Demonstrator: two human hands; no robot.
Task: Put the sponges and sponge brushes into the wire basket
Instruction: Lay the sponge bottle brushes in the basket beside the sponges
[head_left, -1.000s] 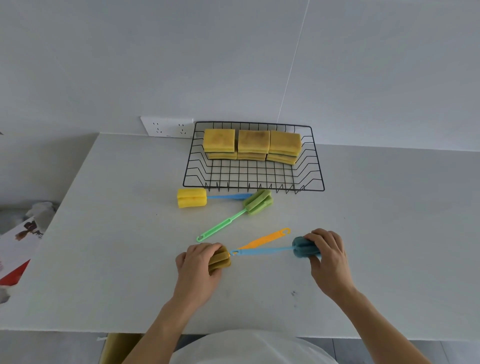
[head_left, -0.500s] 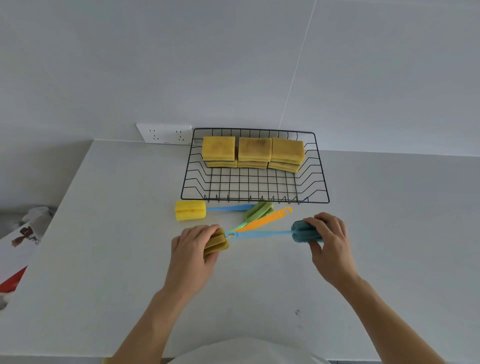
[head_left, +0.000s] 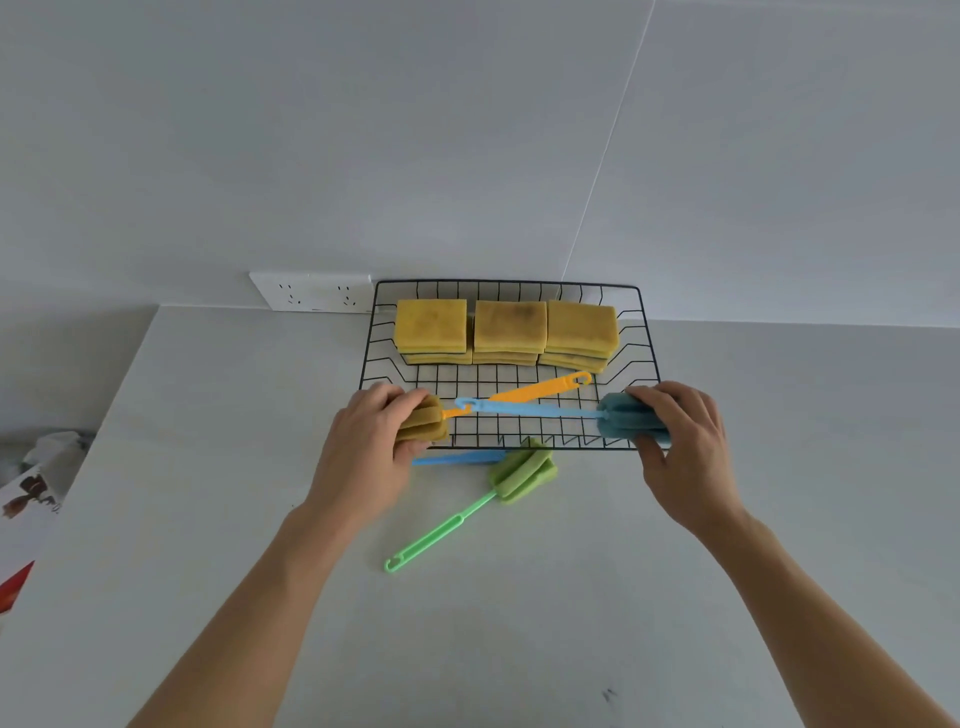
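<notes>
Two hands hover over the near half of the basket (head_left: 647, 332), which sits on the worktop (head_left: 545, 597) against the wall, its far row filled by three sponge stacks (head_left: 509, 325). The left hand (head_left: 369, 452) grips the orange brush (head_left: 540, 388) by its foam head; the right hand (head_left: 685, 447) grips the blue brush (head_left: 530, 409) likewise, handles crossing inward, likely so both drop in lengthwise. A green brush (head_left: 519, 475) and another blue handle (head_left: 457, 458) lie outside, just beside the front rim.

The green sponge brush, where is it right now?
In the head view, the green sponge brush lies on the white table, just in front of the wire basket, between the two hands and untouched.
</notes>
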